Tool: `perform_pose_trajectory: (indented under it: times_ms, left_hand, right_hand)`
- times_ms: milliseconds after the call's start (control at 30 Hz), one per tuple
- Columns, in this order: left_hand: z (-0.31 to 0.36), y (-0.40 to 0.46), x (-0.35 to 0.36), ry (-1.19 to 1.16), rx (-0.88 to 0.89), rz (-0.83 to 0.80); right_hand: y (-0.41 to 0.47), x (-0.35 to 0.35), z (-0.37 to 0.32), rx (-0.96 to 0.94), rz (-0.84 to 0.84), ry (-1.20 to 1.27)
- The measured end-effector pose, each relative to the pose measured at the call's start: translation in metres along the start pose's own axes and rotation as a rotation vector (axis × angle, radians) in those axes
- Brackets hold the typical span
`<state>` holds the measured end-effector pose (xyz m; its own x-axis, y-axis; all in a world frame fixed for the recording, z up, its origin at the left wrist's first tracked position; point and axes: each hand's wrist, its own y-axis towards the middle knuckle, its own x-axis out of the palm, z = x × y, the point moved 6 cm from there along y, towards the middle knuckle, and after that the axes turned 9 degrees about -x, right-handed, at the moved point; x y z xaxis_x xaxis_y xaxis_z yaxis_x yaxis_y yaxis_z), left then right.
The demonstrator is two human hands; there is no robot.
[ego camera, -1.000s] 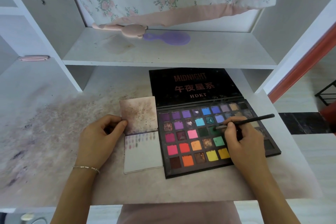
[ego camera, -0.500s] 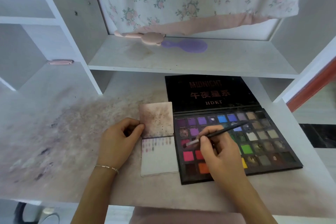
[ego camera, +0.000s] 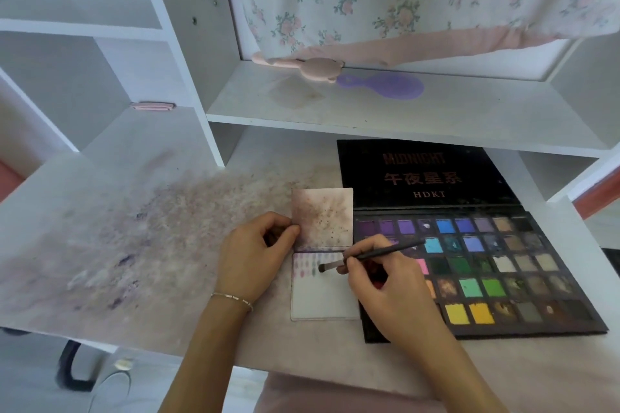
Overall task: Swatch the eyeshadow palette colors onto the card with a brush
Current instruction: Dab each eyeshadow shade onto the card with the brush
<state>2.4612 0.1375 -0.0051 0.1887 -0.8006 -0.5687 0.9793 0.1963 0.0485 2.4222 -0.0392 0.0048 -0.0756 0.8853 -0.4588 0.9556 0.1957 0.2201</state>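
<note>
The open black multicolour eyeshadow palette [ego camera: 476,265] lies flat on the stained white desk [ego camera: 134,245]. The left hand [ego camera: 255,258] pinches the white folded swatch card [ego camera: 323,292] beside it. The right hand [ego camera: 385,282], over the palette 0.5 s ago, now grips the thin black brush [ego camera: 372,255], tip on the card.

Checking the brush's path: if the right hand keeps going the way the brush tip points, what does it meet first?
The right hand aims the brush leftward over the card. It would probably first meet the left hand, whose thumb holds the card's edge; height is unclear.
</note>
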Motion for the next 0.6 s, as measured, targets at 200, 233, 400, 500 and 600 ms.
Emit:
perform_pose_trajectory:
  times_ms: [200,233,400,500,600]
  left_hand:
    - [0.0004,-0.0003,-0.0008,-0.001,0.009,0.005]
    - [0.0002,-0.0001,-0.0006,-0.001,0.008,0.004]
    - [-0.0007,0.0005,-0.0004,0.004,0.004,0.011]
    - [-0.0009,0.0001,-0.0006,-0.001,0.004,0.009]
    - [0.0,0.0001,-0.0008,0.006,0.012,0.011]
  right_hand:
    - [0.0005,0.003,0.0012,0.015,-0.04,-0.029]
    - [0.0006,0.0035,0.0013,0.017,-0.047,-0.035]
    - [0.0012,0.0037,0.0011,0.021,-0.054,-0.043]
    - [0.0012,0.0038,0.0007,0.01,-0.058,-0.051]
    - [0.0006,0.0047,0.0009,0.007,-0.07,-0.054]
